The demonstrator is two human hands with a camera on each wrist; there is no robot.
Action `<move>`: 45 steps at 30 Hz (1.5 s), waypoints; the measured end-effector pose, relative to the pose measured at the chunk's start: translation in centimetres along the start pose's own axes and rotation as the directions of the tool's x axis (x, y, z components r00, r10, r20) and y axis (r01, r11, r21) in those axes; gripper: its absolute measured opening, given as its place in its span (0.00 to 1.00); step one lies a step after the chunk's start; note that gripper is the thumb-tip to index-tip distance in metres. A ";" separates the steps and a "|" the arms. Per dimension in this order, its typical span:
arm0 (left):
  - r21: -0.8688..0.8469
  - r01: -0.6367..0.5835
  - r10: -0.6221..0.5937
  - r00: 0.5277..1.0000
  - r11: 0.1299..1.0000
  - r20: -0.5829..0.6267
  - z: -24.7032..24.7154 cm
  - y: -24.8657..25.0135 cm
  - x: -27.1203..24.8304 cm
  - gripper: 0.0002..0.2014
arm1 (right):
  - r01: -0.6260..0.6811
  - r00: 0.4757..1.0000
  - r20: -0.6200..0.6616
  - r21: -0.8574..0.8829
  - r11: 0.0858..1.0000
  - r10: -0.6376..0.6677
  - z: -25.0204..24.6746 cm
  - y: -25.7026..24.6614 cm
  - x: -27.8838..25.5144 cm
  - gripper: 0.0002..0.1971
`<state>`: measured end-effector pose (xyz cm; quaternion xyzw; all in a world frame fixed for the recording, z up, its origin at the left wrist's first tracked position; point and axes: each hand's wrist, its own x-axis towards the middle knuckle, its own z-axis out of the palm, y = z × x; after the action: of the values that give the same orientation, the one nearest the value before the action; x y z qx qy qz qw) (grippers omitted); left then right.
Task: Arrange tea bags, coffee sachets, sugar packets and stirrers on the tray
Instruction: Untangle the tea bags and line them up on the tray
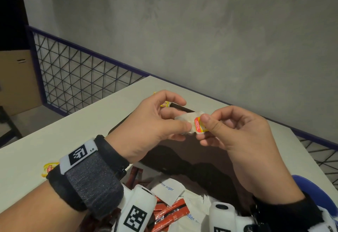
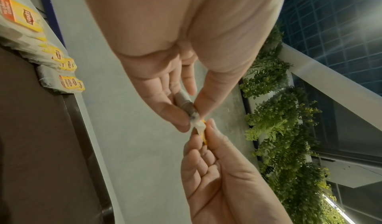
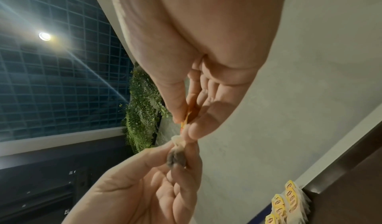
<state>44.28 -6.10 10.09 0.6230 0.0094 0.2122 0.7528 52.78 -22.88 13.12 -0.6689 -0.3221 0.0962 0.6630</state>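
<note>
At mid-frame in the head view, the left hand pinched the tea bag by its pouch, held above the tray. Just right of it, the right hand pinched the tag. Pulling apart could tear the paper or snap the string; a loosened grip would probably drop it onto the sachets below.

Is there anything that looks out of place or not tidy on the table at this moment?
Yes. One tea bag lies alone on the white table, left of the dark tray, apart from the row of tea bags at the tray's edge. The left hand and right hand pinch another tea bag.
</note>
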 end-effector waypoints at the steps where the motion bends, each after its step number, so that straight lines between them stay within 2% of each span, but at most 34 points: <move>1: 0.017 -0.014 0.014 1.000 1.000 -0.006 0.0 0.0 0.0 0.19 | 0.004 1.000 -0.008 -0.007 1.000 -0.004 0.0 0.0 0.0 0.10; 3: 0.079 -0.039 0.039 0.999 0.996 0.003 0.0 0.0 -0.1 0.14 | 0.018 0.999 -0.026 -0.021 1.000 -0.019 0.0 -0.1 0.0 0.11; 6: 0.156 -0.051 0.045 0.998 0.986 0.045 0.1 0.1 -0.3 0.12 | 0.028 0.999 -0.035 -0.016 0.999 -0.029 -0.1 -0.1 0.0 0.13; 9: 0.165 -0.046 0.038 0.998 0.985 0.052 0.2 0.2 -0.3 0.11 | 0.031 0.999 -0.032 -0.012 0.999 -0.031 -0.3 0.0 0.1 0.15; 12: 0.157 -0.042 0.034 0.998 0.987 0.055 0.1 0.2 -0.3 0.09 | 0.031 0.999 -0.010 -0.024 0.999 -0.031 -0.4 -0.1 0.0 0.11; 15: 0.157 -0.051 0.039 0.996 0.986 0.079 0.0 0.3 -0.5 0.07 | -0.013 0.999 0.033 -0.013 1.000 0.013 -0.7 -0.1 0.1 0.10; 18: 0.187 -0.076 0.059 0.994 0.979 0.097 0.0 0.4 -0.6 0.06 | -0.077 0.993 0.085 -0.012 0.997 0.077 -0.9 -0.1 0.2 0.13; 21: 0.253 -0.113 0.094 0.992 0.961 0.087 0.1 0.4 -0.5 0.06 | -0.087 0.992 0.091 -0.005 0.996 0.087 -1.0 -0.2 0.3 0.14; 32: 0.317 -0.138 0.140 0.990 0.939 0.015 0.1 0.1 -0.3 0.05 | 0.053 0.999 0.007 -0.076 0.996 -0.052 -0.7 -0.2 0.1 0.07; 45: 0.337 -0.148 0.128 0.988 0.930 0.083 -0.2 -0.1 -0.2 0.03 | 0.172 0.982 -0.034 -0.231 0.958 -0.184 -0.5 0.1 0.0 0.06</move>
<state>44.02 -6.01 9.93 0.7493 -0.0203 0.2410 0.6165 53.13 -23.30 13.03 -0.7109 -0.3716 -0.0198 0.5967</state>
